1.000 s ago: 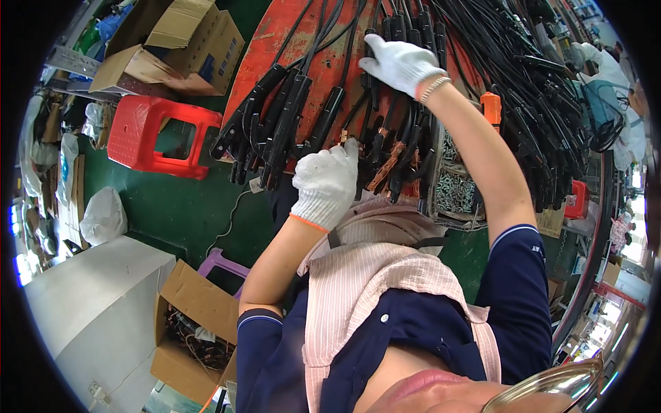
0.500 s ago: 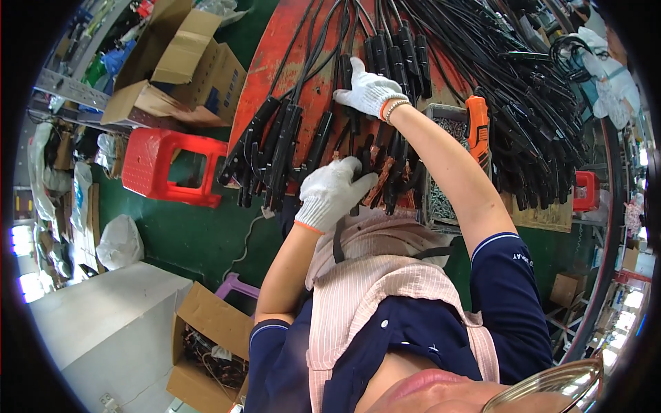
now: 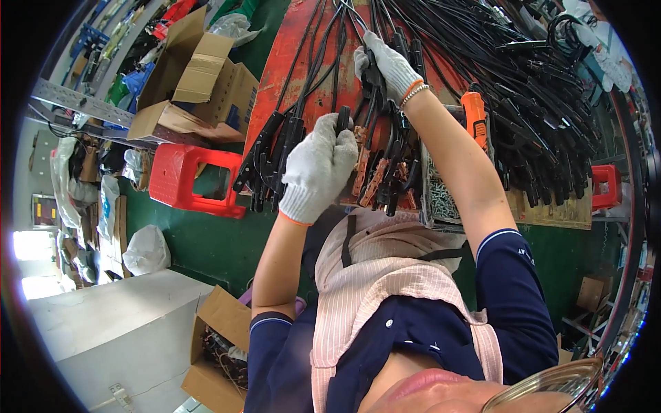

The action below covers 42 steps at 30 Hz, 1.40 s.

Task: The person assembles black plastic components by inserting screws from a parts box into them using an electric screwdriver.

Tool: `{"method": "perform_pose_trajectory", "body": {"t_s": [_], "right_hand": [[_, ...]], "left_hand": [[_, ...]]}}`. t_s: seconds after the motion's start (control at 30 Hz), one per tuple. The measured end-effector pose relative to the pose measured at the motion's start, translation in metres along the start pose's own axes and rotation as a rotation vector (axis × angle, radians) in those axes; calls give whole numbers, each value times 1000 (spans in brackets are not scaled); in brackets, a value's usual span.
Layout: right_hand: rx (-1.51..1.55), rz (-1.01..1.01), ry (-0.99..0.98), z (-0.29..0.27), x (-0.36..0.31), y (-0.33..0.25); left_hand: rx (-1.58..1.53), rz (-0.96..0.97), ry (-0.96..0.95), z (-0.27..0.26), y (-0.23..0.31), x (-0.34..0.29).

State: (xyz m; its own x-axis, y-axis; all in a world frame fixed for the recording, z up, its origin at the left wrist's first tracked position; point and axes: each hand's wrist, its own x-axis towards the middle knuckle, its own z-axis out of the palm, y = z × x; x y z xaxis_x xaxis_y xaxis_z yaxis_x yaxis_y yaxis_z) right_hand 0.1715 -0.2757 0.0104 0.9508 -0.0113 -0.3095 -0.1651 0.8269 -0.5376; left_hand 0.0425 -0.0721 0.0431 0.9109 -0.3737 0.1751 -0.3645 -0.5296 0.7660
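Note:
White knitted gloves with orange cuffs cover both my hands. My left hand (image 3: 317, 165) is closed round a short black piece (image 3: 343, 118), whose end sticks up between thumb and fingers. Farther off and to the right, my right hand (image 3: 394, 67) grips a black handle (image 3: 372, 73) where a cable enters it. Between my hands and closer to me lie bare copper jaws (image 3: 374, 182), apparently of welding electrode holders. More black-handled holders (image 3: 292, 141) lie left of my left hand, with their cables running away across the red tabletop (image 3: 284, 76).
Beside my right forearm are a metal tray of screws (image 3: 444, 201) and an orange power tool (image 3: 474, 120). A large heap of black holders and cables (image 3: 530, 131) covers the right side. Left of the table stand a red stool (image 3: 180, 175) and an open cardboard box (image 3: 237, 96).
My right hand has moved away from me and closed on a black handle. My left hand has risen slightly and now holds a black piece. The whole view has shifted a little.

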Motion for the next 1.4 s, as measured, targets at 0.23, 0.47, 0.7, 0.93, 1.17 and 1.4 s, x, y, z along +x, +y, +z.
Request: {"method": "perform_pose_trajectory", "body": {"t_s": [0.23, 0.47, 0.7, 0.93, 1.17, 1.4], "right_hand": [[-24, -15, -24, 27, -62, 9], [-277, -294, 114, 40, -109, 24], [-209, -216, 9, 24, -100, 7], [-257, -326, 169, 32, -118, -15], [-2030, -1569, -78, -70, -124, -56], [-1870, -924, 403, -113, -195, -56]], "left_hand": [[-363, 46, 191, 29, 2, 19], [-760, 48, 321, 54, 13, 47], [-730, 107, 312, 59, 31, 43], [-701, 214, 160, 75, 27, 54], [-1018, -504, -488, 89, 61, 20], [-1568, -732, -511, 136, 61, -9]]}}
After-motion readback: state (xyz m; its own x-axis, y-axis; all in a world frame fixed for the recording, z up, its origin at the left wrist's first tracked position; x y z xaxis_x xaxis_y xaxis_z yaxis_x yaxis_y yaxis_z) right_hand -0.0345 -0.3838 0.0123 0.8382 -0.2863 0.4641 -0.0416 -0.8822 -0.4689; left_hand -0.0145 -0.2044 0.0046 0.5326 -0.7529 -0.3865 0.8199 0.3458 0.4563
